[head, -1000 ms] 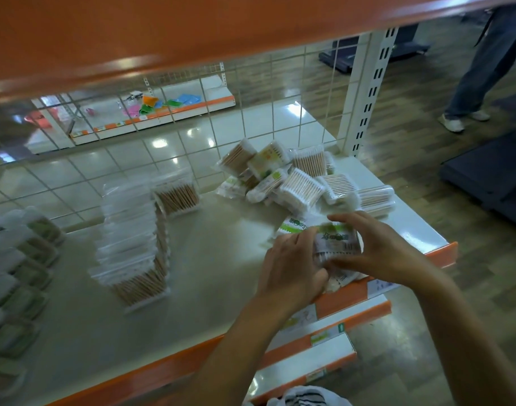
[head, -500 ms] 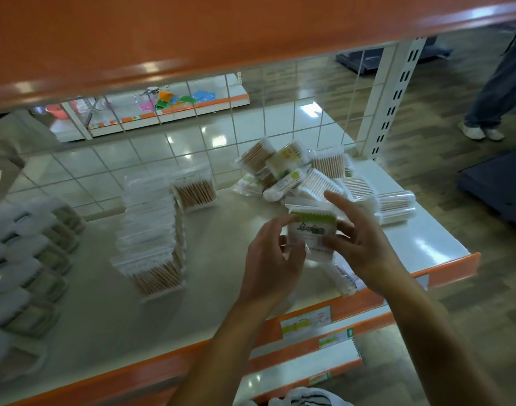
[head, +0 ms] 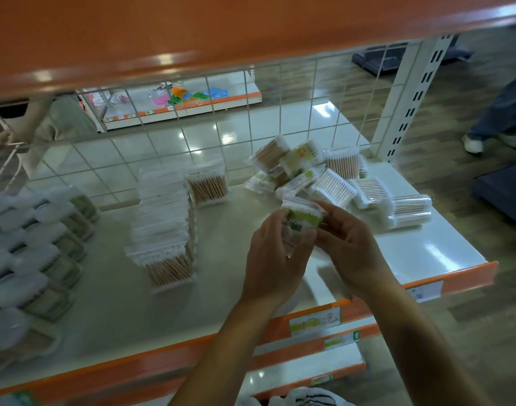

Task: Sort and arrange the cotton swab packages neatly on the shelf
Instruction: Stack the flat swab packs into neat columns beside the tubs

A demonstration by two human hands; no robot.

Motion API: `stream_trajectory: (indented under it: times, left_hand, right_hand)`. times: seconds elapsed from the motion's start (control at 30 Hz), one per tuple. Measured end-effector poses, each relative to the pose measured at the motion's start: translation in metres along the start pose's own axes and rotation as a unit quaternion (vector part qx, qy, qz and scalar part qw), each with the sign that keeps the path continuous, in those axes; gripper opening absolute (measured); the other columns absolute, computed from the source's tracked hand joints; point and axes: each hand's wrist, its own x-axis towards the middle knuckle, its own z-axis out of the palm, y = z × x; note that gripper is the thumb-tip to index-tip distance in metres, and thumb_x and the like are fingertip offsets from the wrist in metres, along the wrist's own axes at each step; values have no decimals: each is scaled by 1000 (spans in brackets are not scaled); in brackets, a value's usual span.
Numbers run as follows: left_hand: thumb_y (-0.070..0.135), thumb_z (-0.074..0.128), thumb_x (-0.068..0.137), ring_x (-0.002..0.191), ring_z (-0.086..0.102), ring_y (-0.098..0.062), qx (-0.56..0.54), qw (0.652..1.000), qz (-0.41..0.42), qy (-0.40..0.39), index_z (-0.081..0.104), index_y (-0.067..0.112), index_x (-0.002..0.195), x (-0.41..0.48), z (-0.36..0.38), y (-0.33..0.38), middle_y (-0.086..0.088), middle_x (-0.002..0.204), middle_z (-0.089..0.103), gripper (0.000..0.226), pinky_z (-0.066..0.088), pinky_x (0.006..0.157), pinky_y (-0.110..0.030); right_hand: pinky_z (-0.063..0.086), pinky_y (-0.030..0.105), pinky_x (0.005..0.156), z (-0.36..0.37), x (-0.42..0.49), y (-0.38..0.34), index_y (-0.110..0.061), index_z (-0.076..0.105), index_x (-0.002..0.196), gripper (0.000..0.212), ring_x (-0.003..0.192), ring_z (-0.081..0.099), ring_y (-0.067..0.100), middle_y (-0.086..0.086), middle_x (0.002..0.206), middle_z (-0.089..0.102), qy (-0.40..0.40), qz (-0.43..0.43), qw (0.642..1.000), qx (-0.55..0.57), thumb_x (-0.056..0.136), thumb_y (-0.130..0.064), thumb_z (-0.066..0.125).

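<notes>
Your left hand (head: 276, 259) and right hand (head: 349, 244) both grip one swab pack (head: 300, 219) at frame centre. Loose packs (head: 333, 177) pile beyond it on the shelf (head: 426, 247).

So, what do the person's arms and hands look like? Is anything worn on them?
Both the left hand and the right hand are bare, without gloves. No ring, watch or bracelet shows. The forearms are bare too: no sleeve is in view down to the lower edge of the picture.
</notes>
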Motion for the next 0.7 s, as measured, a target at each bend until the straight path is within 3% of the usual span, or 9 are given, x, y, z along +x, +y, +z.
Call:
stream_trajectory:
  times: [0.1, 0.23, 0.33, 0.4, 0.57, 0.7]
  left_hand:
    - [66, 38, 79, 102, 51, -1, -18, 1000, 7, 3, 48, 26, 127, 0, -3, 2, 19, 112, 52, 63, 37, 80, -6]
    - [57, 46, 83, 103, 49, 4, -13, 1000, 22, 16, 53, 27, 126, 3, -9, -2, 19, 110, 52, 53, 34, 81, -2]
    - [33, 61, 87, 104, 49, 1, 11, 999, 29, 9, 52, 23, 129, 5, -15, -10, 14, 113, 52, 44, 35, 82, -2]
    - [20, 61, 90, 97, 51, -2, 23, 999, 26, 20, 54, 18, 128, 6, -16, -16, 8, 112, 56, 38, 36, 78, -4]
    - [11, 54, 93, 75, 57, 0, -37, 997, -35, 62, 57, 16, 112, 5, -22, -24, 12, 85, 61, 19, 42, 62, -9]
    - [2, 49, 89, 71, 56, -4, -109, 986, -95, 80, 56, 21, 102, 6, -25, -28, 8, 81, 60, 24, 46, 64, -24]
  right_hand:
    - [53, 31, 85, 5, 1, -3, -9, 59, 121, 40, 103, 66, 20, 10, 109, 69, -2, -10, 1000, -19, 87, 10, 53]
    - [51, 18, 79, 15, 1, -10, -23, 63, 110, 42, 100, 66, 11, 6, 110, 69, -3, -33, 998, -58, 86, 10, 54]
    - [49, 15, 79, 21, 3, -13, -26, 63, 110, 43, 98, 65, 5, 3, 111, 68, -9, -46, 995, -85, 86, 8, 56]
    - [48, 11, 76, 24, 5, -15, -27, 62, 112, 42, 97, 64, 0, 3, 114, 65, -18, -54, 991, -122, 87, 6, 57]
    - [45, 7, 79, 33, 13, -13, -27, 61, 114, 39, 101, 57, -4, -6, 118, 59, -43, -112, 962, -247, 86, 0, 61]
    - [42, 23, 97, 39, 24, -8, -17, 62, 120, 39, 118, 49, 7, -5, 125, 58, -47, -194, 905, -377, 83, -6, 65]
